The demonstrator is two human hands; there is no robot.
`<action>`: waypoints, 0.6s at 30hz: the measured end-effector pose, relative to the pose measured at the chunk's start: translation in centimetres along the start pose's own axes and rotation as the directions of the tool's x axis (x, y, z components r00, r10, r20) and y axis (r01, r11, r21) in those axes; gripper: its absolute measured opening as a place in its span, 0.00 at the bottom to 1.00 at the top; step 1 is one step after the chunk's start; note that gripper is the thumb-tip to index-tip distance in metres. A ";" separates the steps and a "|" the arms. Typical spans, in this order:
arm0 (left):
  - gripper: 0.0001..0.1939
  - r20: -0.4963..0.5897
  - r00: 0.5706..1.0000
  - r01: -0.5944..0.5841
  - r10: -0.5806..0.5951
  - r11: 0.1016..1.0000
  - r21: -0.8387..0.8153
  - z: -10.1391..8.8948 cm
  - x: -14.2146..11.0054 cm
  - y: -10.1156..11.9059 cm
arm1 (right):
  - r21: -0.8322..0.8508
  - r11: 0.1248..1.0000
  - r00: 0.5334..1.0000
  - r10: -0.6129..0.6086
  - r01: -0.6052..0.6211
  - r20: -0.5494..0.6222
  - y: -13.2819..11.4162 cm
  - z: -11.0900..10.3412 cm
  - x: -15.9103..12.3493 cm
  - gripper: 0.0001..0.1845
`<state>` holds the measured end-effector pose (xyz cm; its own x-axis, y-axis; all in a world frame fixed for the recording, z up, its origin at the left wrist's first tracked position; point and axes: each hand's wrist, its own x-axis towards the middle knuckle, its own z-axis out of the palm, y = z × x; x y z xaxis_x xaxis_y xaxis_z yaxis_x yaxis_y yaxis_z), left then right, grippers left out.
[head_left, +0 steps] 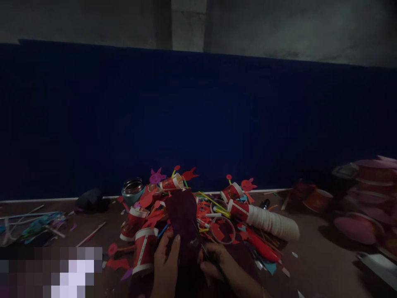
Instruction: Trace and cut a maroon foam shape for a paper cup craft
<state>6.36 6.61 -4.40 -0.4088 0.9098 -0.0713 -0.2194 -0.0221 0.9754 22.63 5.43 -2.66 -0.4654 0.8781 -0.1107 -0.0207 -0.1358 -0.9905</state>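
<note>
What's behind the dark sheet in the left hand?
Past the top edge of the dark sheet, a tipped red cup and the blue partition show. Whatever lies directly behind is covered and unseen.

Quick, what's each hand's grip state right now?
Left hand: closed, holding the dark purple sheet.
Right hand: closed, holding a slim dark tool, exact type unclear.

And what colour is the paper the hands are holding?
The paper looks dark purple, in the head view.

Head-worn view; looks forward and down, close over tabletop, facing blue partition.
</note>
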 end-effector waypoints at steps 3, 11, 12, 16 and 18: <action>0.21 0.000 1.000 -0.019 0.019 1.000 0.017 -0.2 0.2 -0.1 | 0.054 0.981 0.982 0.183 -0.185 0.045 -1.3 -1.3 -2.2 0.11; 0.20 -0.004 1.000 -0.027 0.027 0.994 0.104 -0.5 0.3 -0.6 | -0.205 0.948 0.962 0.264 -0.244 0.075 -4.8 -5.8 -1.5 0.06; 0.20 0.022 0.999 -0.035 0.033 0.994 0.107 -0.5 0.2 -0.6 | -0.243 0.943 0.967 0.249 -0.229 0.053 -5.1 -5.8 -1.1 0.06; 0.21 0.118 0.992 -0.069 0.051 0.986 0.154 -0.5 0.2 -0.8 | -0.360 0.907 0.964 0.257 -0.218 0.063 -5.5 -5.0 -0.5 0.06; 0.20 0.181 0.982 -0.084 0.053 0.982 0.167 -0.4 0.2 -1.0 | -0.400 0.893 0.960 0.263 -0.206 0.092 -5.2 -4.8 -0.3 0.07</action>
<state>6.10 6.68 -5.44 -0.2529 0.9673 0.0198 -0.0333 -0.0291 0.9990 27.09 8.07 2.17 -0.5341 0.7652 -0.3596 0.4316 -0.1189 -0.8942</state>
